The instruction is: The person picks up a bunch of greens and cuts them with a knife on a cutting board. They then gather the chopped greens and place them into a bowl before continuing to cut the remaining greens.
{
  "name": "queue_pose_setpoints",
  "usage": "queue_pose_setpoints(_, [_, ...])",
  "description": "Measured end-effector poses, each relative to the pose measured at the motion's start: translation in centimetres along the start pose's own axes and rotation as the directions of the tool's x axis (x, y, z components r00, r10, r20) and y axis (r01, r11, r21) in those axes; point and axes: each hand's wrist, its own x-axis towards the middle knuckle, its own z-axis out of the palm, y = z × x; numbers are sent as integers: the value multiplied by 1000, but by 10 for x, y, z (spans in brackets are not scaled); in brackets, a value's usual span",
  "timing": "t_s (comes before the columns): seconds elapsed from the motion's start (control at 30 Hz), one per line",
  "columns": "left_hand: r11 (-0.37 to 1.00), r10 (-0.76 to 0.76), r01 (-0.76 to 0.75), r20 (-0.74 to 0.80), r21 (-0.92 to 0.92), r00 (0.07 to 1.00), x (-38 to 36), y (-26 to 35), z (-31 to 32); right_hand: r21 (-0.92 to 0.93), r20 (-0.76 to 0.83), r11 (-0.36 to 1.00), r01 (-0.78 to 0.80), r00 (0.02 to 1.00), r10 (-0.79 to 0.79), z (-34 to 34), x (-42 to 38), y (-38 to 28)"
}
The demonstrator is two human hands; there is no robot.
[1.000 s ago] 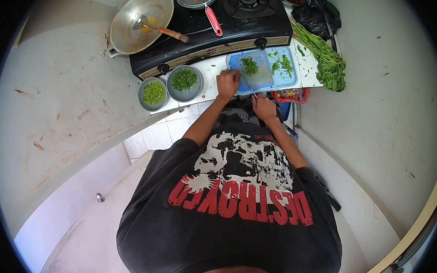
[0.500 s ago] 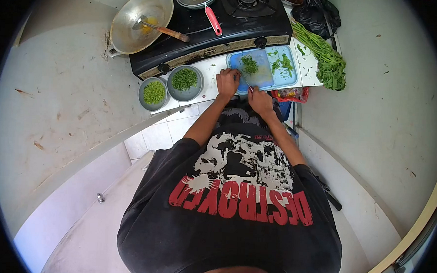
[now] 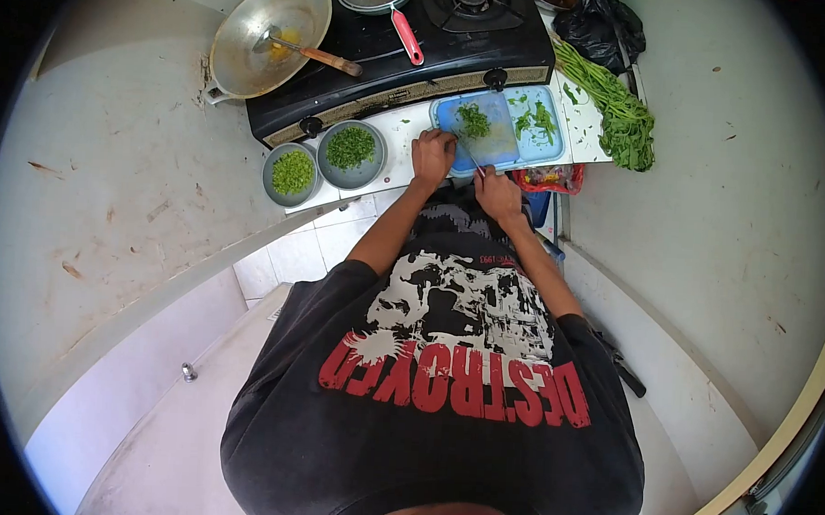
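My right hand [image 3: 499, 197] is closed round the handle of a knife [image 3: 472, 156], whose thin blade points up and left over the blue cutting board [image 3: 503, 149]. At the board's left edge, my left hand [image 3: 432, 157] has its fingers curled together close to the knife tip. Whatever those fingers hold is hidden. A small heap of chopped leafy greens [image 3: 475, 121] lies on the board just beyond both hands. Under the board is a light blue tray [image 3: 553, 154], with loose leaf pieces [image 3: 535, 125] scattered on its right side.
Two grey bowls stand left: one holds dark chopped greens [image 3: 351, 148], the other pale green pieces [image 3: 293, 173]. Behind is a black stove [image 3: 376, 49] with a wok [image 3: 232, 56] and a red-handled pan [image 3: 406, 36]. A leafy bunch [image 3: 621, 124] and black plastic bag [image 3: 599, 31] lie right.
The view has shifted very slightly. My right hand and the knife have moved a little down and to the right; my left hand stays at the board's left edge.
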Motion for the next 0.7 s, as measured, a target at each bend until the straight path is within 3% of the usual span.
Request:
queue_pose_setpoints(0.23, [998,-40,39,-25,-53,999,2,2,-2,-4,-22,1000,-6,1000,6,13,11,-5])
queue_pose_setpoints(0.43, [966,-151,143,-23,-217,988,5,3,1,-49,11,999,-16,1000,16,1,-8,16])
queue_pose_setpoints(0.7, [975,-147,139,-38,-176,988,5,5,0,7,2,1000,3,1000,-3,4,4,2])
